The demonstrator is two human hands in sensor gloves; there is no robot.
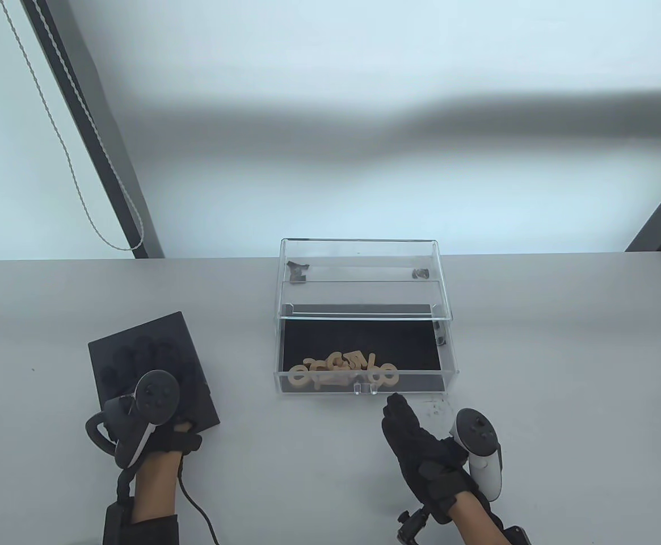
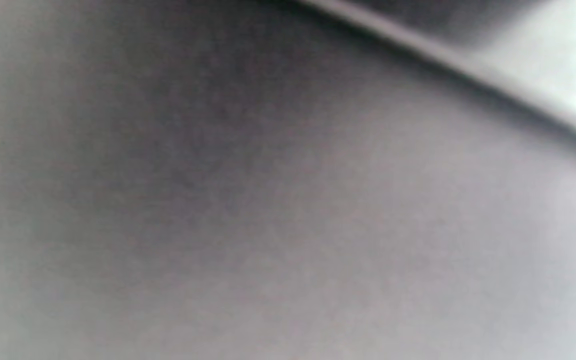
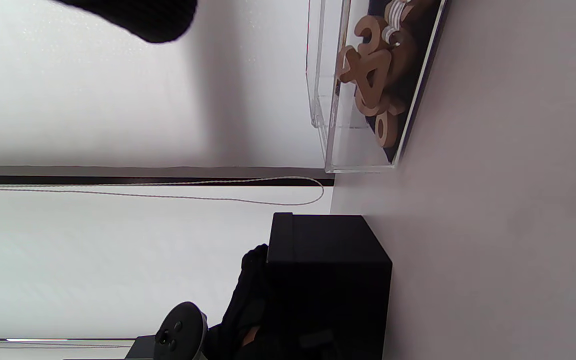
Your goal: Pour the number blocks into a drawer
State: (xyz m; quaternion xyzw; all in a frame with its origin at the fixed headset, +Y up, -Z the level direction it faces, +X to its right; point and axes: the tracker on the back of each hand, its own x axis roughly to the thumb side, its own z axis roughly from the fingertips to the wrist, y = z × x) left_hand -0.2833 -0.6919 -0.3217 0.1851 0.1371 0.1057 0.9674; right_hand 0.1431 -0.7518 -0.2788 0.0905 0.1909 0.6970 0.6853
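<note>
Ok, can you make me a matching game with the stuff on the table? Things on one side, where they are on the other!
Things:
1. number blocks
2. left hand
3. right hand
4. black box

Places:
A. on top of the black box
B. left of the drawer
C. inside the drawer, at its front
D. on the table in front of the drawer

Pairs: 1-C, 2-A, 3-D, 4-B

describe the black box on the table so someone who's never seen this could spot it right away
Start at the clear drawer in the middle of the grey table, which holds wooden number blocks. Look to its left, near the front edge: the black box sits there with the left hand resting on top. It is the only solid, opaque black block on the table.
</note>
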